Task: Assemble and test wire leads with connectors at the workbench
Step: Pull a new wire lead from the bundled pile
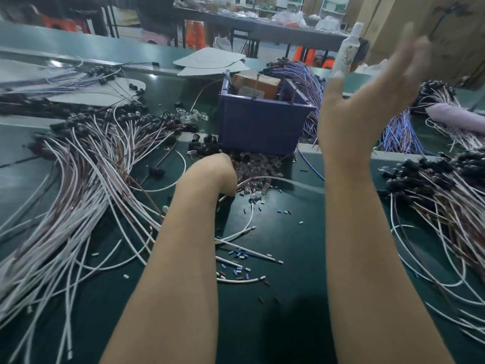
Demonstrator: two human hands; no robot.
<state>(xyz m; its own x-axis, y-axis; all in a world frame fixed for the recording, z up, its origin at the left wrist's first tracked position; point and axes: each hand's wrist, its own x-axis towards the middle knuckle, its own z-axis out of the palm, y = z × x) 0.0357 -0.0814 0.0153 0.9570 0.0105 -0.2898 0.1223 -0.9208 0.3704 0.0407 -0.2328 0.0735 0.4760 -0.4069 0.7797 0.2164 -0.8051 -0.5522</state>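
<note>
Clear plastic connectors [252,166] piled before the purple bin [262,127] at the worktop's [294,232] middle hide the left hand's [210,170] fingers, so its grip cannot be told, while the right hand [367,106] hangs raised, fingers spread and empty; seemingly picking a connector, next needing a white wire [86,185] from the left edge.

one camera sits on the person's head and looks forward and down at the green worktop [288,245]. it is close, so both arms [178,258] fill the bottom. the wide view reaches a far table [262,27] at the top
</note>
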